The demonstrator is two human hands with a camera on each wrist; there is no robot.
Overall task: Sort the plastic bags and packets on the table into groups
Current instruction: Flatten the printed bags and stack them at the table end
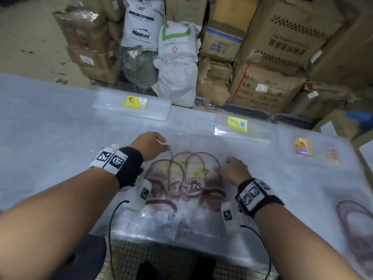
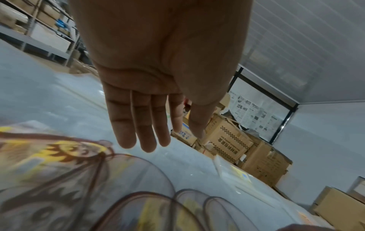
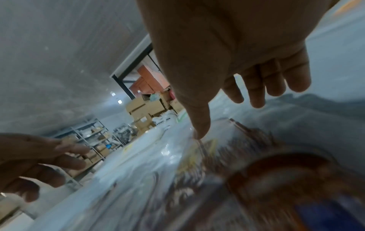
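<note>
A stack of clear plastic bags [image 1: 181, 184] printed with maroon arches and yellow figures lies at the table's front middle. It fills the lower part of the left wrist view as printed bags [image 2: 88, 187] and appears blurred in the right wrist view [image 3: 227, 171]. My left hand [image 1: 163, 145] is over the stack's far left corner, its straight fingers [image 2: 142, 132] holding nothing. My right hand [image 1: 228, 164] is at the stack's right side with loose fingers [image 3: 256, 93] and the thumb tip touching the top bag.
Two flat clear packets with yellow labels lie at the back: one left [image 1: 133, 107], one right [image 1: 242, 128]. Small orange packets [image 1: 302, 147] and another printed bag [image 1: 355, 223] are at the right. Cardboard boxes [image 1: 282, 47] and sacks [image 1: 177, 57] stand behind the table.
</note>
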